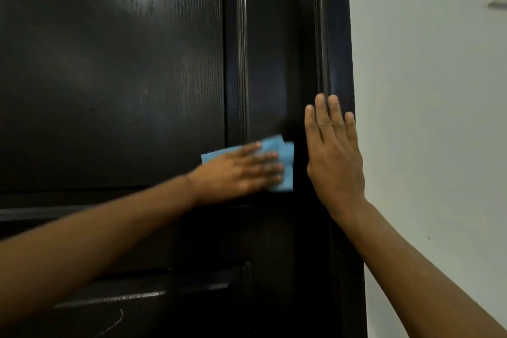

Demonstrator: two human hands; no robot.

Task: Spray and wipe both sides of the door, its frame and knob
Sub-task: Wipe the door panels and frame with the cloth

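Our left hand [241, 170] presses the cloth [285, 162] flat-fingered; our right hand [333, 153] lies flat on the frame [340, 35]; the unpinched cloth could slip.

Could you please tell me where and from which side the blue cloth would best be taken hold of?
Probably the right edge of the blue cloth, approached from the right: it shows bare beyond the fingertips of the left hand, which presses the rest flat on the door. A pinch grip suits it.

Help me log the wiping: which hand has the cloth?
The left hand, pressing the blue cloth flat against the door. The right hand rests bare on the frame.
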